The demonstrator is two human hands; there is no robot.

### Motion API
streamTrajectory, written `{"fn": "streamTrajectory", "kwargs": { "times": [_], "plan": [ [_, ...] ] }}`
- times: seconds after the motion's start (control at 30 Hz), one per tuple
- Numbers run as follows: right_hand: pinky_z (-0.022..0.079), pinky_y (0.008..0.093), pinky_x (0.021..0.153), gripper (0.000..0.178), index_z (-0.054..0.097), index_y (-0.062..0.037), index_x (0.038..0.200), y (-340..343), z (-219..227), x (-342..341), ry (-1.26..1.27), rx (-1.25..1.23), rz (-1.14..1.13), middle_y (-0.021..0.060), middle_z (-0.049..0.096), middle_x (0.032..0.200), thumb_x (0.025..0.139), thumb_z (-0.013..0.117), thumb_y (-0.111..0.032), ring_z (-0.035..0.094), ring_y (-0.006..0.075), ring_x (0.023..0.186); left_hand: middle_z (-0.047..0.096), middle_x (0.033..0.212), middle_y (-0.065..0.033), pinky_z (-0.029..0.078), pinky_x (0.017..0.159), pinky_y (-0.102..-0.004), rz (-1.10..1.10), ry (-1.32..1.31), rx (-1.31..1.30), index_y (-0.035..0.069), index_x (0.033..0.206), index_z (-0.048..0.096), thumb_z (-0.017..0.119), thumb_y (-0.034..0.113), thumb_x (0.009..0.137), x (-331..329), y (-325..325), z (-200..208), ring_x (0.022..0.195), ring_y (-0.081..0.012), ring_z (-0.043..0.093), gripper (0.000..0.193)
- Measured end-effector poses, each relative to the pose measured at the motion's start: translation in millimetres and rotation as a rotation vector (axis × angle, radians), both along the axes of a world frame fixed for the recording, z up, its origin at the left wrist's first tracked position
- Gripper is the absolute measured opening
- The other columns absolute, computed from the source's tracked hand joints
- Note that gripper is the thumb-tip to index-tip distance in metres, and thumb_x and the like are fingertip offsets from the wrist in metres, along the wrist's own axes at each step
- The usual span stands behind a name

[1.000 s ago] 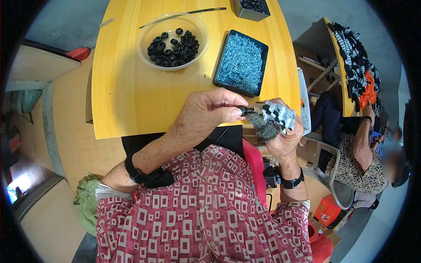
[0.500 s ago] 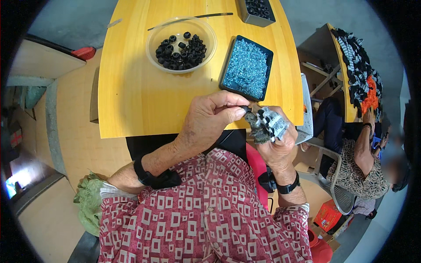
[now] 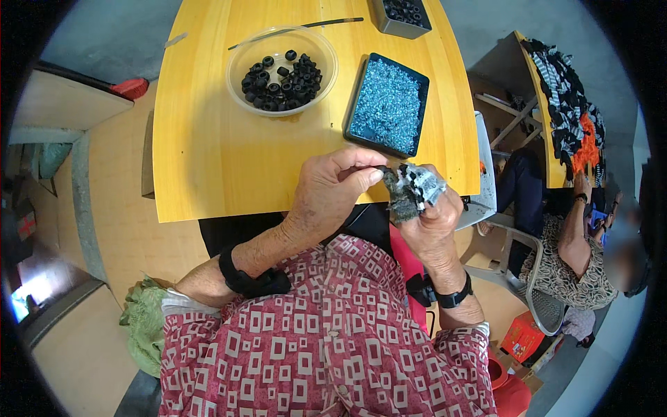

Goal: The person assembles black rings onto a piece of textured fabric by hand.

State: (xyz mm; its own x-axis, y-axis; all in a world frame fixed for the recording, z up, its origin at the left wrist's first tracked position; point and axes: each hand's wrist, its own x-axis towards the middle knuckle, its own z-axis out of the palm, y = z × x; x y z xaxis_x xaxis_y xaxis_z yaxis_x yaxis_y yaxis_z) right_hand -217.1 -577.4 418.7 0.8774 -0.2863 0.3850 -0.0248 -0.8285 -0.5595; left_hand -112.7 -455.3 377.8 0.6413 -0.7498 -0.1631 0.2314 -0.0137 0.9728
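Shifted leftward since earlier: one patterned cloth bundle (image 3: pixel 415 189), which I log as clasped in the right hand (image 3: pixel 435 219), nearside of the black tray (image 3: pixel 381 144). Left hand (image 3: pixel 328 186), also nearside: thumb and forefinger pinching a small dark piece (image 3: pixel 385 169). Clear bowl (image 3: pixel 328 76): left of tray.

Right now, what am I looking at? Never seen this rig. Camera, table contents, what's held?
No machine: a person works with two bare hands. The picture comes from the left of two head-worn fisheye cameras looking down, so straight edges bend near the rim. On the yellow wooden table are a clear plastic bowl of black bead-like pieces, a black tray of shiny bluish bits, a grey box and a thin dark strip. The left hand pinches a small dark piece, mostly hidden; the right hand holds bunched black-and-white fabric.
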Motion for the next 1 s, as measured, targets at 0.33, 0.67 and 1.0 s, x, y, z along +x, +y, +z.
{"fn": "streamTrajectory", "kwargs": {
  "times": [0.33, 0.67, 1.0],
  "plan": [
    [0.05, 0.0344, 0.06, 0.025, 0.06, -0.0016, 0.084, 15.9, -21.2, 0.3, -0.062, -0.006, -0.168, 0.0113, 0.058, 0.082, 0.062, 0.071, 0.004, 0.062, 0.0282, 0.073, 0.065, 0.09, -0.0044, 0.048, 0.074, -0.0228, 0.057, 0.226, -0.081, -0.002, 0.102, 0.063, 0.061, 0.004, 0.084, -7.0, -7.2, -4.9, 0.081, -0.0088, 0.059, 0.019],
    [0.051, 0.0327, 0.061, 0.025, 0.061, -0.0017, 0.082, 7.2, -18.3, 0.2, -0.049, -0.001, -0.139, 0.0108, 0.061, 0.083, 0.06, 0.072, 0.003, 0.063, 0.0271, 0.071, 0.066, 0.091, -0.0054, 0.049, 0.074, -0.0233, -0.075, 0.219, -0.023, -0.002, 0.1, 0.065, 0.062, 0.006, 0.084, 6.9, -7.6, 0.1, 0.082, -0.0086, 0.059, 0.018],
    [0.052, 0.0345, 0.064, 0.022, 0.061, -0.0013, 0.08, 10.0, -17.2, 1.9, -0.031, 0.014, -0.126, 0.0119, 0.061, 0.084, 0.061, 0.072, 0.003, 0.063, 0.0282, 0.075, 0.063, 0.085, -0.001, 0.046, 0.066, -0.02, -0.216, 0.139, 0.027, -0.002, 0.1, 0.064, 0.061, 0.009, 0.084, 18.8, -9.8, 1.1, 0.074, -0.006, 0.056, 0.02]
  ]
}}
